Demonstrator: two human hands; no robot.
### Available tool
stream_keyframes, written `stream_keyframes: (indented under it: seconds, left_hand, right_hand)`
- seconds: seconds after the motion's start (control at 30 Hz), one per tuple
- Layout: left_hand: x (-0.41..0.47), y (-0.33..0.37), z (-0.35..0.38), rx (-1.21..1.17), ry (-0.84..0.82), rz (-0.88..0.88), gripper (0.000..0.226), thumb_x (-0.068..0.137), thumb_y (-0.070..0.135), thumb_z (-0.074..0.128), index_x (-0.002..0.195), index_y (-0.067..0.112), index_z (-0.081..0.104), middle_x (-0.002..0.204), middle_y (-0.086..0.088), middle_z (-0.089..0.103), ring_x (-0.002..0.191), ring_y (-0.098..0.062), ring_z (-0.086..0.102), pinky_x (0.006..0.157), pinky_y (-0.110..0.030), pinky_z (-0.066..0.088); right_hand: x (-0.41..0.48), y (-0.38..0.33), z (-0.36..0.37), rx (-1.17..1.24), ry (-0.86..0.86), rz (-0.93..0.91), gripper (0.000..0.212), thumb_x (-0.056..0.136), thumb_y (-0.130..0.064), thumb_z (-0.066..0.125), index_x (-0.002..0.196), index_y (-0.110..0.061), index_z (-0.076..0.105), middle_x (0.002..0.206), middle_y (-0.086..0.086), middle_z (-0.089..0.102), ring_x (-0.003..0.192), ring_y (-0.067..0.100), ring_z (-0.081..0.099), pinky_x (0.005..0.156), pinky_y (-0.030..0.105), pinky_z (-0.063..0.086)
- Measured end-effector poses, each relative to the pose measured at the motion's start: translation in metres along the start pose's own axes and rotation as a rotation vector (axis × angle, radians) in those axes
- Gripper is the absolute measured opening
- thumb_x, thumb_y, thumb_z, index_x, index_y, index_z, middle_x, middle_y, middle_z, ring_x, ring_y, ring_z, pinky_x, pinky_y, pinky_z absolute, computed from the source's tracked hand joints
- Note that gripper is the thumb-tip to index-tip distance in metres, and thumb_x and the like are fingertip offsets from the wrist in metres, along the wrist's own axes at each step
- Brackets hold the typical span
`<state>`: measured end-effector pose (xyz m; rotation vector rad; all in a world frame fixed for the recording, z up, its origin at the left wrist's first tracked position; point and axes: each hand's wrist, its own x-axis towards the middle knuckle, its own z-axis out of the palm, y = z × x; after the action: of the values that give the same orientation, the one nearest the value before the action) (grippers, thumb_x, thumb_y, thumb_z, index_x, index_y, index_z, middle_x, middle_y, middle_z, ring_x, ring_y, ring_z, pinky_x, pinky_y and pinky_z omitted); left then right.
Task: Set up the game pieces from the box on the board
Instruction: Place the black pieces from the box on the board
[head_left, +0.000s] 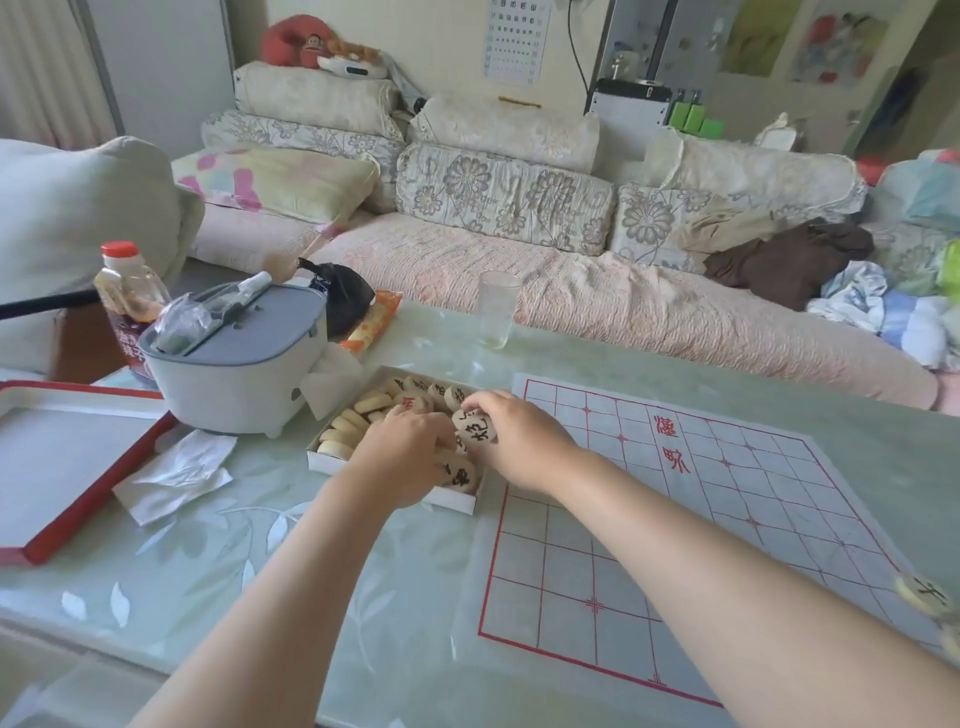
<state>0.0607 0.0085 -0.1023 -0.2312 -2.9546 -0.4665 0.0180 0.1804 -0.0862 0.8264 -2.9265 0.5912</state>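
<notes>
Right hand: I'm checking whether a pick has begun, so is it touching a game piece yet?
Touching. The head view shows the right hand with its fingers curled round a black-lettered game piece over the box.

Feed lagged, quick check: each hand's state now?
Left hand: buried among pieces in white cardboard box; grip unclear.
Right hand: pinches round cream black-lettered game piece.

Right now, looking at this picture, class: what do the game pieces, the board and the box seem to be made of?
The game pieces: probably pale wood, matt, though plastic is possible; thick discs with inked characters. The board: thin paper or plastic sheet, creased, printed red. The box: white cardboard, likely; thin upright walls.
</notes>
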Motion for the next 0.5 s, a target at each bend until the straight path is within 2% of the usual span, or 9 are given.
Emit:
stream_keyframes:
  seconds: [0.1, 0.17, 0.23, 0.37, 0.5]
  left_hand:
    - [-0.001, 0.017, -0.006, -0.085, 0.013, -0.013, 0.023, 0.085, 0.027, 0.062, 0.108, 0.026, 0.06, 0.102, 0.003, 0.061, 0.098, -0.021, 0.055, 0.076, -0.03, 0.04]
    - [-0.001, 0.033, -0.009, -0.166, 0.008, -0.019, 0.021, 0.088, 0.028, 0.057, 0.11, 0.026, 0.057, 0.101, 0.006, 0.062, 0.091, -0.019, 0.057, 0.072, -0.03, 0.045]
    - [-0.001, 0.052, -0.007, -0.225, -0.013, -0.014, 0.019, 0.09, 0.027, 0.054, 0.109, 0.03, 0.054, 0.097, 0.008, 0.062, 0.08, -0.016, 0.057, 0.06, -0.025, 0.041]
    - [-0.002, 0.1, 0.012, -0.549, -0.162, 0.036, 0.022, 0.089, 0.016, 0.055, 0.097, 0.034, 0.064, 0.089, 0.006, 0.062, 0.059, -0.017, 0.05, 0.047, -0.023, 0.04]
    - [-0.005, 0.148, 0.032, -0.639, -0.282, 0.095, 0.024, 0.09, 0.017, 0.055, 0.092, 0.038, 0.066, 0.091, 0.006, 0.061, 0.053, -0.02, 0.044, 0.043, -0.023, 0.038]
  right_hand:
    - [-0.02, 0.013, -0.014, 0.056, 0.04, 0.023, 0.04, 0.092, -0.037, 0.065, 0.128, -0.027, 0.053, 0.132, -0.007, 0.055, 0.116, 0.013, 0.054, 0.092, 0.031, 0.045]
    - [-0.038, 0.024, -0.025, 0.077, 0.041, 0.066, 0.034, 0.091, -0.038, 0.066, 0.122, -0.027, 0.055, 0.123, -0.009, 0.057, 0.1, 0.01, 0.054, 0.081, 0.028, 0.042]
    - [-0.058, 0.037, -0.035, 0.107, 0.045, 0.121, 0.027, 0.089, -0.041, 0.067, 0.111, -0.027, 0.056, 0.111, -0.011, 0.057, 0.087, 0.008, 0.053, 0.072, 0.027, 0.042]
    - [-0.105, 0.067, -0.053, 0.142, 0.095, 0.243, 0.021, 0.084, -0.038, 0.074, 0.093, -0.025, 0.061, 0.087, -0.012, 0.054, 0.072, 0.004, 0.051, 0.06, 0.021, 0.038]
    - [-0.155, 0.101, -0.062, 0.159, 0.113, 0.348, 0.02, 0.083, -0.039, 0.075, 0.092, -0.026, 0.062, 0.084, -0.014, 0.053, 0.069, 0.003, 0.049, 0.057, 0.021, 0.037]
